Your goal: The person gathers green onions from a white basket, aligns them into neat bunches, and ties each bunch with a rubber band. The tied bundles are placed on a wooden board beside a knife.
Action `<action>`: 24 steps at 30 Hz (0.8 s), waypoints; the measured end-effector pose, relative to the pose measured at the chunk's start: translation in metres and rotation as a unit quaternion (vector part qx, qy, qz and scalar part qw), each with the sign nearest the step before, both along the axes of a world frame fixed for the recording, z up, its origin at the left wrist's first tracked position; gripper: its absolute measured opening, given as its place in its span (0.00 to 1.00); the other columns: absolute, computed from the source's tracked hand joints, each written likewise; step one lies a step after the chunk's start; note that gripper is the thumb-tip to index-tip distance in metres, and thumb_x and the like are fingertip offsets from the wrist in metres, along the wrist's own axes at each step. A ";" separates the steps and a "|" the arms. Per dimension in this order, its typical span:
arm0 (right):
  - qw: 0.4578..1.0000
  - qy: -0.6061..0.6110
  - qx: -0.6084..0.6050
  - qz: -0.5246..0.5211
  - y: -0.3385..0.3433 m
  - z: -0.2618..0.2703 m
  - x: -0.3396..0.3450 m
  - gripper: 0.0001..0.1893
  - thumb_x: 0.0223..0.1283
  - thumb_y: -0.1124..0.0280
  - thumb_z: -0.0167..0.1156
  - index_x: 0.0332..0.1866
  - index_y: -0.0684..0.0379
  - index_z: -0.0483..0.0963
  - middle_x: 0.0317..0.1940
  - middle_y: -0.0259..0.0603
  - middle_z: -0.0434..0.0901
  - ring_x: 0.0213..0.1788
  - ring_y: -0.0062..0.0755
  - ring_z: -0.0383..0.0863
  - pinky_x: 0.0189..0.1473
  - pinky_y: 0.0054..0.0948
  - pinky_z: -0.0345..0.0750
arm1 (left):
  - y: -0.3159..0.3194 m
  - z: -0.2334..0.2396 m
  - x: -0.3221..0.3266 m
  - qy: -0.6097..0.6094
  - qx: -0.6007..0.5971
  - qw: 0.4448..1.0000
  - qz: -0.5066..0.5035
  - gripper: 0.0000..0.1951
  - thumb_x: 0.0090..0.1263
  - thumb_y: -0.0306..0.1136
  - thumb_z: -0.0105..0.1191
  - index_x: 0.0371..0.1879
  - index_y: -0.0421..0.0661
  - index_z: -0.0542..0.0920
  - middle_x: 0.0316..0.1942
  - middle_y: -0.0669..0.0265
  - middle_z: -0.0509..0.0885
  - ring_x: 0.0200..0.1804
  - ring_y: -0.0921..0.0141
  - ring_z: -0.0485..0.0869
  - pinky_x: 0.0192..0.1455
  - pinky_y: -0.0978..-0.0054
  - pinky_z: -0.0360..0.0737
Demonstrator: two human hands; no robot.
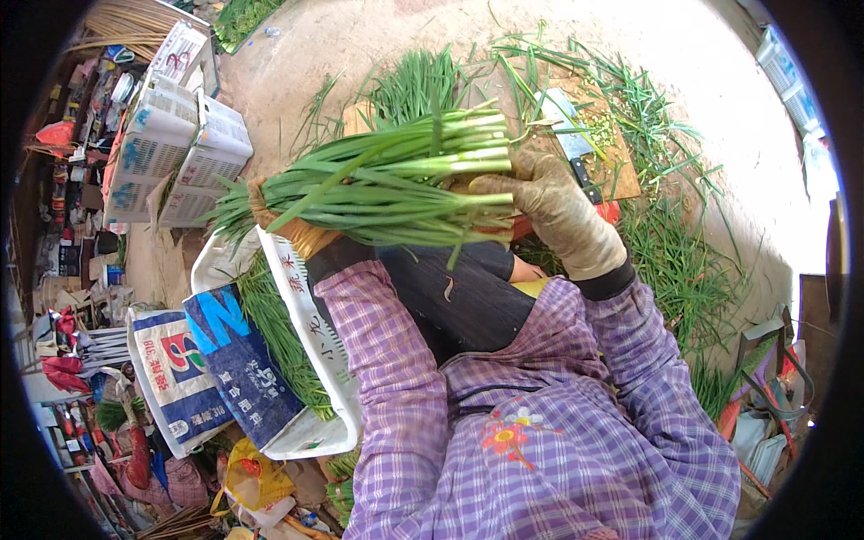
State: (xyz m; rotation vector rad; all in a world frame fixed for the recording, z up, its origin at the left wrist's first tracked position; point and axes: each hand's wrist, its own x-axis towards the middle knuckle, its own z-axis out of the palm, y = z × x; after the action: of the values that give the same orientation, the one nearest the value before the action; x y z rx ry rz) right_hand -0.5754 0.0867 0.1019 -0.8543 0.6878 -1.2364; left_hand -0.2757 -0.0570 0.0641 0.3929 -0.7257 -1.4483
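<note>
A thick bunch of green leafy stalks, apparently garlic chives [378, 185], lies sideways across the view in front of me, cut pale ends to the right. My left hand [290, 223], in a stained work glove, wraps around its leafy end. Against the cut ends rests my gloved right hand [563, 209]; a finger or thumb reaches among the stalks, and whether it grips them is hidden. Beyond the bunch, a cleaver [565, 125] with a black handle lies on a wooden cutting board [617, 158] strewn with trimmings. More chives [418, 81] are piled behind the bunch.
On my left stands a white plastic crate [347, 425] with chives and printed sacks [246, 364]. White perforated crates [202, 155] are stacked farther off. Loose leaves [682, 270] cover the floor at right. Another person's red sleeve [138, 455] shows at lower left, near a yellow bag [253, 472].
</note>
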 end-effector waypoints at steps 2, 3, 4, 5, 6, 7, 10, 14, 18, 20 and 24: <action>0.998 0.049 0.030 -0.007 -0.002 -0.001 0.009 0.19 0.67 0.66 0.63 0.58 0.64 0.79 0.49 0.38 0.85 0.49 0.23 0.84 0.55 0.24 0.80 | -0.001 0.002 0.006 0.052 -0.009 0.998 -0.041 0.14 0.72 0.46 0.53 0.33 0.49 0.81 0.37 0.62 0.86 0.39 0.60 0.85 0.48 0.51 0.83; 0.997 0.023 -0.074 -0.010 -0.003 -0.002 0.015 0.18 0.66 0.65 0.64 0.57 0.61 0.79 0.46 0.36 0.85 0.46 0.21 0.84 0.51 0.24 0.81 | -0.007 0.003 0.011 0.085 -0.005 0.996 -0.036 0.13 0.73 0.44 0.53 0.32 0.48 0.82 0.37 0.62 0.86 0.39 0.60 0.85 0.50 0.50 0.83; 0.997 -0.065 0.047 0.013 -0.002 -0.002 0.018 0.16 0.65 0.65 0.66 0.55 0.59 0.80 0.42 0.32 0.84 0.41 0.18 0.84 0.44 0.24 0.82 | -0.011 0.002 0.016 0.117 -0.005 0.993 -0.027 0.12 0.73 0.42 0.53 0.32 0.48 0.82 0.38 0.61 0.86 0.40 0.60 0.85 0.52 0.50 0.82; 0.993 -0.110 0.029 0.021 -0.003 -0.003 0.022 0.15 0.65 0.65 0.67 0.54 0.59 0.80 0.41 0.30 0.84 0.39 0.16 0.82 0.42 0.24 0.81 | -0.015 0.000 0.021 0.050 0.019 0.998 0.024 0.10 0.74 0.38 0.52 0.32 0.49 0.83 0.38 0.62 0.87 0.42 0.63 0.85 0.54 0.49 0.81; 0.990 -0.139 0.008 -0.006 -0.002 -0.004 0.027 0.14 0.64 0.66 0.68 0.53 0.58 0.80 0.39 0.28 0.83 0.36 0.14 0.81 0.39 0.23 0.81 | -0.017 -0.003 0.027 0.059 -0.019 0.998 -0.024 0.10 0.74 0.38 0.52 0.33 0.50 0.84 0.38 0.62 0.87 0.43 0.63 0.85 0.54 0.49 0.81; 0.994 -0.110 0.003 -0.014 -0.003 -0.005 0.029 0.13 0.64 0.68 0.68 0.51 0.58 0.81 0.39 0.27 0.84 0.35 0.12 0.80 0.35 0.22 0.79 | -0.018 -0.005 0.033 0.074 -0.028 0.996 -0.040 0.10 0.75 0.39 0.52 0.33 0.50 0.84 0.38 0.62 0.87 0.44 0.64 0.85 0.54 0.49 0.81; 0.999 -0.038 0.011 -0.028 -0.008 -0.011 0.032 0.12 0.65 0.66 0.68 0.49 0.59 0.81 0.38 0.28 0.84 0.34 0.11 0.79 0.33 0.19 0.77 | -0.019 -0.005 0.050 0.082 -0.040 0.991 -0.096 0.12 0.77 0.41 0.50 0.36 0.50 0.85 0.38 0.63 0.87 0.46 0.65 0.85 0.55 0.48 0.80; 0.690 0.442 -0.531 -0.217 -0.013 -0.025 0.034 0.17 0.58 0.68 0.62 0.53 0.47 0.82 0.57 0.18 0.81 0.62 0.25 0.76 0.69 0.38 0.68 | -0.016 0.002 0.056 0.102 -0.085 0.988 -0.073 0.15 0.78 0.42 0.47 0.38 0.48 0.85 0.37 0.61 0.87 0.45 0.63 0.85 0.54 0.49 0.80; 0.902 0.276 -0.322 -0.073 -0.005 -0.040 0.044 0.17 0.60 0.67 0.59 0.56 0.47 0.81 0.58 0.24 0.82 0.62 0.26 0.77 0.69 0.36 0.69 | -0.014 0.007 0.052 0.074 -0.157 0.979 -0.105 0.19 0.79 0.45 0.44 0.40 0.45 0.86 0.37 0.59 0.88 0.44 0.62 0.83 0.53 0.54 0.80; 0.782 0.437 -0.425 -0.130 0.000 -0.042 0.048 0.17 0.60 0.67 0.60 0.56 0.48 0.80 0.56 0.26 0.82 0.63 0.29 0.77 0.69 0.35 0.70 | -0.015 0.006 0.051 0.071 -0.173 0.976 -0.114 0.20 0.80 0.45 0.44 0.42 0.45 0.86 0.38 0.59 0.88 0.44 0.62 0.83 0.52 0.56 0.80; 0.973 0.099 -0.205 -0.017 0.006 -0.034 0.046 0.16 0.64 0.69 0.62 0.57 0.54 0.79 0.53 0.31 0.84 0.59 0.27 0.79 0.63 0.34 0.75 | -0.018 0.002 0.053 0.081 -0.219 0.961 -0.150 0.21 0.81 0.44 0.41 0.45 0.42 0.86 0.41 0.57 0.87 0.46 0.62 0.83 0.51 0.59 0.80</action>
State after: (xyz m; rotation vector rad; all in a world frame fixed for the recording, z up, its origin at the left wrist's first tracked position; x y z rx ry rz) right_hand -0.5289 0.0931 0.0674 -1.3269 0.6138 -1.3593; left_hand -0.2228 -0.0751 0.0665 -0.1848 -0.9722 -1.5271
